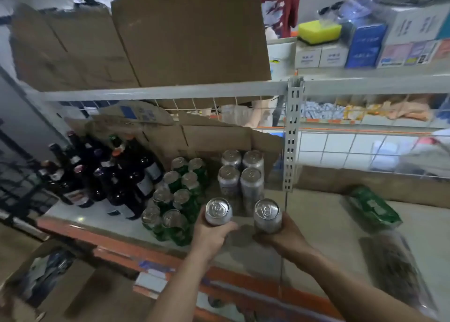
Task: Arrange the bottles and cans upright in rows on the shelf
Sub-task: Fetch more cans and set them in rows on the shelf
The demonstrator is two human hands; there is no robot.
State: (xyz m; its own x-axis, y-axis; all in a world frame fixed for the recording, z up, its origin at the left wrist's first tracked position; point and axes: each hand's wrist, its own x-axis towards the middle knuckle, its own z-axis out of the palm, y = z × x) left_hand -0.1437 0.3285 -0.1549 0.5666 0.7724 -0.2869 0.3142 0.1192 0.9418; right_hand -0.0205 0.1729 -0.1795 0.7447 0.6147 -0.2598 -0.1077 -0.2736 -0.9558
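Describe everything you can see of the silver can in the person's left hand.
The silver can looks like plain, shiny metal, with a ring-pull lid facing the camera. It is upright, the left hand curled round its lower body, at the front of the shelf, just before four standing silver cans.

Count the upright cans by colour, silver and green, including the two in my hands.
Silver cans: 6 (4 on the shelf, 1 in the left hand, 1 in the right hand)
Green cans: 8
Total: 14
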